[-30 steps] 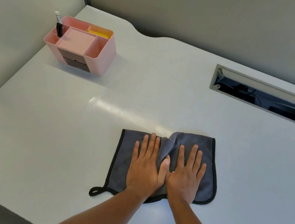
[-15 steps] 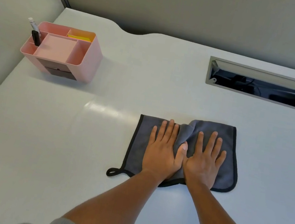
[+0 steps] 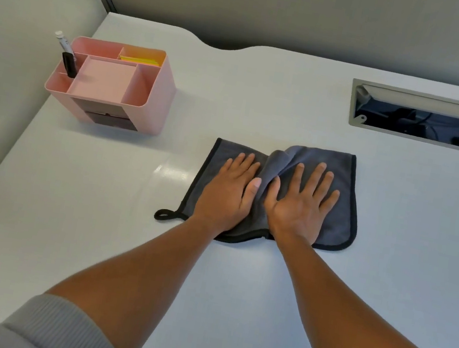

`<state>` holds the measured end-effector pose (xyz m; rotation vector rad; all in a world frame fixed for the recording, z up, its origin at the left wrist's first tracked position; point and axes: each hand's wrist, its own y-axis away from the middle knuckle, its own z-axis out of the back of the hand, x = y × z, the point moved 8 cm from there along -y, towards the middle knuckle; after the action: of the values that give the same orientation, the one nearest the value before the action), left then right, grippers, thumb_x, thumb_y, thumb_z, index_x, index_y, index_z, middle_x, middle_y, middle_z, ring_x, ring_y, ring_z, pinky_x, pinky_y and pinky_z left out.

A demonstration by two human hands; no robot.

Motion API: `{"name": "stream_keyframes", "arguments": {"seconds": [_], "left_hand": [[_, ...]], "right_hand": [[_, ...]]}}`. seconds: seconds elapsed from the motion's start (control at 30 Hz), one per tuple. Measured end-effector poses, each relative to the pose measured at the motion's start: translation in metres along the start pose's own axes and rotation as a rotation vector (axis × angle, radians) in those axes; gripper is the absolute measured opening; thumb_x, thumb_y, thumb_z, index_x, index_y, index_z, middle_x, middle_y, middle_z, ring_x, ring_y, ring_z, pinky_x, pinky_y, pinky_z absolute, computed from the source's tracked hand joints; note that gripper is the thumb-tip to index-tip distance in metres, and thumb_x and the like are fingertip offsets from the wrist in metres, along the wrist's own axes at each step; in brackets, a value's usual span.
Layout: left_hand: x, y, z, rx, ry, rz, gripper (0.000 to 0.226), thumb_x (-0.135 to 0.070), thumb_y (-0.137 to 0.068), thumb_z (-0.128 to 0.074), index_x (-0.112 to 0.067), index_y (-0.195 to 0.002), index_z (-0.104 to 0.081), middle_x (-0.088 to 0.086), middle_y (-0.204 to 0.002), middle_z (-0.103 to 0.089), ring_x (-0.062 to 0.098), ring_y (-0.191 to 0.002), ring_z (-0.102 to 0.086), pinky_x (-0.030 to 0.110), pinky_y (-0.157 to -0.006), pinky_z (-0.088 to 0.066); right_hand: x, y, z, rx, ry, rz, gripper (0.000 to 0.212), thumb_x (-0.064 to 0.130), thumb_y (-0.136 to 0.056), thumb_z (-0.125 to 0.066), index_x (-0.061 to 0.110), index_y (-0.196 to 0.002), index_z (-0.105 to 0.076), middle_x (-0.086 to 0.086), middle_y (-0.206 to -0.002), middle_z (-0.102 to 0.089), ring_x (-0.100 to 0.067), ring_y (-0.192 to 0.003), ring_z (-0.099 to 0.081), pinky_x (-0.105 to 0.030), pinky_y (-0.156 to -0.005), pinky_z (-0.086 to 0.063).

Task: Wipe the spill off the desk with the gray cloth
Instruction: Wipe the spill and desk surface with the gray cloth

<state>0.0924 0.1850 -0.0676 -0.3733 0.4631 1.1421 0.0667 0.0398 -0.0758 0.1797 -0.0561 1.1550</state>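
The gray cloth point(image 3: 341, 186), edged in black with a loop at its near left corner, lies spread on the white desk point(image 3: 264, 103). My left hand point(image 3: 227, 195) rests flat on its left half, fingers apart. On the right half my right hand point(image 3: 301, 207) presses flat in the same way. Between the two thumbs the cloth bunches into a raised fold. Just left of the cloth a shiny patch point(image 3: 171, 171) shows on the desk; I cannot tell whether it is wet or a reflection.
A pink desk organizer point(image 3: 148, 105) with a marker and yellow notes stands at the far left. A long cable slot point(image 3: 431, 122) opens in the desk at the far right. Partition walls close the back and left sides.
Both hands have pushed the cloth away from me, toward the back of the desk. The fold between the thumbs has grown. The view has shifted too.
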Motion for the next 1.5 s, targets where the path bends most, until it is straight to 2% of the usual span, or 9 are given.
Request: {"name": "stream_keyframes", "arguments": {"seconds": [0.13,0.3,0.6,0.77,1.13,1.5], "left_hand": [[0.03,0.014,0.019,-0.032,-0.108,0.037,0.05,-0.03,-0.106,-0.024,-0.014,-0.152,-0.035,0.004,-0.161,-0.03,0.016,-0.151,-0.016,0.036,-0.124,-0.009],[0.059,0.028,0.033,-0.053,-0.145,0.113,0.051,-0.029,-0.106,-0.027,-0.015,-0.154,-0.03,0.003,-0.162,-0.024,0.015,-0.152,-0.012,0.036,-0.124,-0.007],[0.096,0.064,0.055,-0.054,-0.205,0.19,0.054,-0.032,-0.104,-0.021,-0.015,-0.155,-0.025,0.002,-0.163,-0.022,0.014,-0.152,-0.011,0.035,-0.125,-0.007],[0.101,0.093,0.061,-0.054,-0.228,0.224,0.057,-0.033,-0.103,-0.015,-0.014,-0.156,-0.024,0.002,-0.163,-0.02,0.014,-0.152,-0.01,0.034,-0.125,-0.006],[0.084,0.146,0.051,-0.047,-0.223,0.341,0.062,-0.035,-0.1,-0.007,-0.014,-0.157,-0.016,0.002,-0.165,-0.013,0.013,-0.152,-0.004,0.037,-0.125,-0.006],[0.041,0.172,0.024,-0.054,-0.223,0.382,0.061,-0.035,-0.1,-0.006,-0.014,-0.157,-0.015,0.002,-0.165,-0.011,0.014,-0.152,-0.001,0.039,-0.125,-0.008]], "right_hand": [[0.035,0.006,-0.006,0.012,0.006,0.041,0.074,0.061,-0.096,-0.012,0.023,-0.159,-0.016,-0.017,-0.167,0.001,-0.036,-0.153,0.005,-0.058,-0.121,-0.001],[0.07,0.017,-0.016,0.032,0.035,0.137,0.073,0.06,-0.095,-0.012,0.026,-0.159,-0.012,-0.017,-0.166,0.004,-0.037,-0.153,0.008,-0.059,-0.121,0.0],[0.117,0.041,-0.03,0.018,-0.002,0.275,0.074,0.06,-0.093,-0.007,0.026,-0.159,-0.013,-0.012,-0.167,0.005,-0.036,-0.153,0.008,-0.059,-0.12,0.002],[0.133,0.065,-0.035,0.016,-0.034,0.346,0.069,0.056,-0.096,-0.014,0.025,-0.158,-0.019,-0.011,-0.167,0.0,-0.036,-0.153,0.005,-0.059,-0.121,0.001],[0.121,0.117,-0.039,0.043,-0.05,0.396,0.065,0.052,-0.099,-0.019,0.024,-0.158,-0.019,-0.012,-0.167,-0.003,-0.034,-0.154,0.004,-0.058,-0.121,-0.002],[0.072,0.141,-0.035,0.039,-0.06,0.421,0.063,0.048,-0.1,-0.021,0.024,-0.158,-0.02,-0.013,-0.167,-0.005,-0.033,-0.154,0.001,-0.056,-0.122,-0.004]]}}
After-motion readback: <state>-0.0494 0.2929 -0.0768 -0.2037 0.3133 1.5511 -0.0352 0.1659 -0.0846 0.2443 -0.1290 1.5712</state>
